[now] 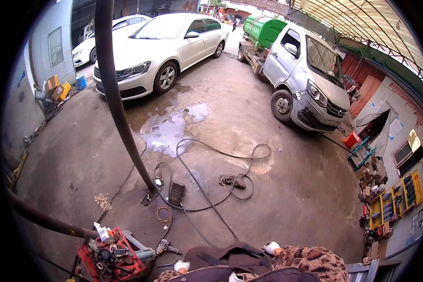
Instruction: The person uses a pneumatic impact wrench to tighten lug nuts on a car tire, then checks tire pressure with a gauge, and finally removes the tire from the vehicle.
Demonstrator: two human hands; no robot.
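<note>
My left hand (182,266), in a white glove, is at the bottom, low in front of my body. It looks closed, with a thin dark rod-like tool (165,265) sticking out to its left; its exact kind is too small to tell. My right hand (271,247), also white-gloved, lies farther right beside the leopard-print sleeve (310,258), and its fingers are too small to read. Dark brown cloth (235,256) of my clothing spreads between both hands. Just beyond the left hand, a power tool with a grey and yellow body (167,247) rests on the floor.
At lower left stands a red tray (84,256) full of tools. A black hose (207,192) loops over the concrete, past a dark box (176,193) and a rag (232,181). A metal post (115,94) rises left. Parked ahead are a white car (183,47) and a damaged truck (301,75).
</note>
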